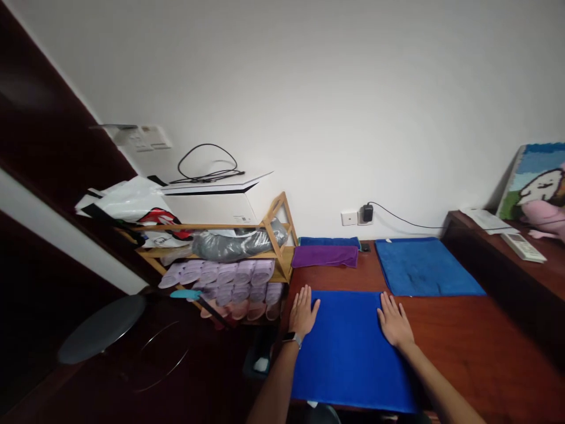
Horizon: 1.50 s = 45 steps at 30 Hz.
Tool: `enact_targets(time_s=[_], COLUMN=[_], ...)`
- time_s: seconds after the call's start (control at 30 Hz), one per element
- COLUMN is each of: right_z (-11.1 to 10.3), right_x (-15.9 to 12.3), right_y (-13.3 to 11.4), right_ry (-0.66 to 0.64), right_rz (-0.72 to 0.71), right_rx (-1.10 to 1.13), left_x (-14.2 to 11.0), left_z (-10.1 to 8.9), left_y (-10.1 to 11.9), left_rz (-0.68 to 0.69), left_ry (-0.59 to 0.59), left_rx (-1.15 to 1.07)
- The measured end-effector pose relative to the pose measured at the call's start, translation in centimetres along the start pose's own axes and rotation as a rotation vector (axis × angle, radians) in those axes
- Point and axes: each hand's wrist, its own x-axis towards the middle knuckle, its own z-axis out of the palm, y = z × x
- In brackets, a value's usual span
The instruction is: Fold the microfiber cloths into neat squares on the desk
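A bright blue cloth (348, 347) lies spread flat on the reddish-brown wooden table (463, 335), its near edge at the table's front. My left hand (303, 314) rests flat at the cloth's left edge, fingers stretched out, with a watch on the wrist. On the opposite side, my right hand (395, 323) lies flat over the upper right edge, fingers extended. Neither hand grips anything. Behind it to the right is a second, darker blue cloth (428, 267), also flat. A folded purple cloth (325, 256) sits at the back left, with a folded blue cloth (331, 241) behind it.
Left of the table stands a wooden rack (282, 259) with several pairs of lilac slippers (227, 274) and a white box (207, 206) on top. A round stool (103, 327) is at far left. A raised wooden surface (541, 274) at right holds a remote control (524, 247).
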Motion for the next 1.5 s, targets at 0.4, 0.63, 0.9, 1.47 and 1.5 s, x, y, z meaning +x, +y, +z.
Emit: enact_targets(time_s=[0.4, 0.63, 0.9, 1.47, 1.5], right_z=[-1.2, 0.5, -1.4, -26.4, -27.6], right_x=[-14.5, -21.7, -21.8, -26.4, -26.6], right_y=[5.9, 8.6, 9.0, 15.0, 15.6], right_ry=[0.28, 0.35, 0.313, 0.788, 0.796], right_rz=[-0.397, -0.648, -0.631, -0.697, -0.69], right_rx=[0.277, 0.192, 0.158, 0.158, 0.148], left_x=[-19.5, -22.0, -21.8, -16.0, -15.3], left_z=[-6.9, -9.1, -11.3, -33.1, -34.2], left_y=[-0.8, 0.6, 1.8, 13.8, 14.7], left_rz=[0.228, 0.304, 0.378, 0.49, 0.478], left_ry=[0.005, -0.049, -0.022, 0.218, 0.203], left_rx=[-0.105, -0.016, 0.074, -0.166, -0.213])
